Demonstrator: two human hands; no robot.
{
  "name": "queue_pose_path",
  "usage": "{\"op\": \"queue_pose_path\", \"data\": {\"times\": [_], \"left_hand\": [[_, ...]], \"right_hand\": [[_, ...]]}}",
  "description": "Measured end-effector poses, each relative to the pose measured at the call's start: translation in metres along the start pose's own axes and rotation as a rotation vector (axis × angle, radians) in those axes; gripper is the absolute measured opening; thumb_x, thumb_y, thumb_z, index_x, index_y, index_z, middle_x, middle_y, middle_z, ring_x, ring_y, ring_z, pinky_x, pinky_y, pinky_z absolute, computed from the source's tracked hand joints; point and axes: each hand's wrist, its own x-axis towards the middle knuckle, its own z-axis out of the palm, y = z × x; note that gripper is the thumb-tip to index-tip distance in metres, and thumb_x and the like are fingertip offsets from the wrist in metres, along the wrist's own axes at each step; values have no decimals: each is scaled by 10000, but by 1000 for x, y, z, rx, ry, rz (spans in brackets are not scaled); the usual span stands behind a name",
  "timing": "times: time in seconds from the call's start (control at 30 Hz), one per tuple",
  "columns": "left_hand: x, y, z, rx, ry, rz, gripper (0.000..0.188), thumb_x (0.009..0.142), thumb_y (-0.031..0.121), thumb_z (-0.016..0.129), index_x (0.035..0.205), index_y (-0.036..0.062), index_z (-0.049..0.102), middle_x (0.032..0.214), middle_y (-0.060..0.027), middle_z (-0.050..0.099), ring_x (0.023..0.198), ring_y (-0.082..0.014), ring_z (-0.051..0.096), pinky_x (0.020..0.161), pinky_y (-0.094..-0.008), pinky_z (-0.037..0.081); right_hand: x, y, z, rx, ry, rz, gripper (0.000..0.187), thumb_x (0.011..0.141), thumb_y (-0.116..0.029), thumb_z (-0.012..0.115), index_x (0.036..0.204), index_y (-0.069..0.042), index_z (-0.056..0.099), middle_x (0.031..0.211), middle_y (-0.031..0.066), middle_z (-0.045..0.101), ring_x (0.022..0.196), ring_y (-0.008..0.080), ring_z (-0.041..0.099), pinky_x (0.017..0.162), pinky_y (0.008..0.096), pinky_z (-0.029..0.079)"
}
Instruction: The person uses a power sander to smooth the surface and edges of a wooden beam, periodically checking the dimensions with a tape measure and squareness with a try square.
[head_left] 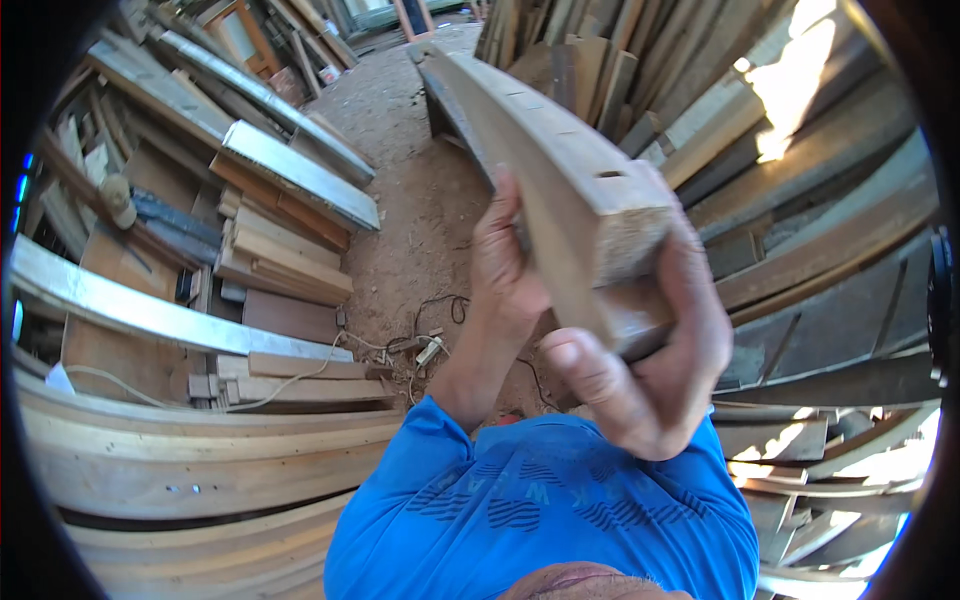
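Note:
Both of my hands hold a long wooden beam (560, 155) that slants up and away to the left. Several small slots are cut along its upper face, and its near end is stepped, showing rough end grain. My left hand (503, 255) is closed against the left side and underside, a little way from that end; part of its fingers is hidden behind the wood. Wrapped round the near end is my right hand (660, 380), its thumb at the left and its fingers along the right side.
Stacked planks and short boards (290, 255) line the left side. Long timbers (800, 210) lean and lie along the right. A black cord and a white power strip (430, 350) rest on the dirt floor (385, 200). Large planks (200, 460) lie at the lower left.

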Motion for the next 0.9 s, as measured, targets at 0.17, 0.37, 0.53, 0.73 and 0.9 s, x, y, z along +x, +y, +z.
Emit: {"op": "queue_pose_path", "data": {"times": [0.17,0.37,0.53,0.73,0.9], "left_hand": [[10,2,14,-116,-132,-135,582,925,418,697,1371,70,556,1341,-153,630,1265,-325,583,1108,-537,435],[15,1,16,-97,-111,-130,592,927,426,684,1381,73,539,1337,-156,625,1269,-326,576,1095,-560,437],[15,0,16,-110,-83,-128,596,927,423,686,1379,63,537,1349,-168,616,1276,-341,570,1106,-565,424],[-3,1,-8,-185,-66,-181,609,965,459,604,1385,22,539,1351,-244,583,1303,-413,529,1139,-632,357],[-28,-36,-58,-33,48,-265,665,926,655,551,1267,89,626,1160,-201,681,1059,-366,679,950,-595,526]], "right_hand": [[9,-9,6,-37,257,120,1059,678,-549,847,1399,131,472,1316,200,588,1251,291,554,1095,391,382],[13,-13,5,-81,286,156,1045,658,-578,850,1374,106,517,1254,168,617,1185,260,580,1050,372,416],[12,-13,2,-100,255,159,1037,668,-561,849,1378,114,507,1260,178,612,1194,259,574,1057,369,406],[-21,5,-4,-46,51,90,1031,815,-446,790,1447,192,283,1426,324,437,1342,384,460,1137,460,324],[-114,46,-32,-256,-174,69,1076,840,-377,792,1504,185,158,1522,392,297,1425,491,348,1178,551,253]]}}
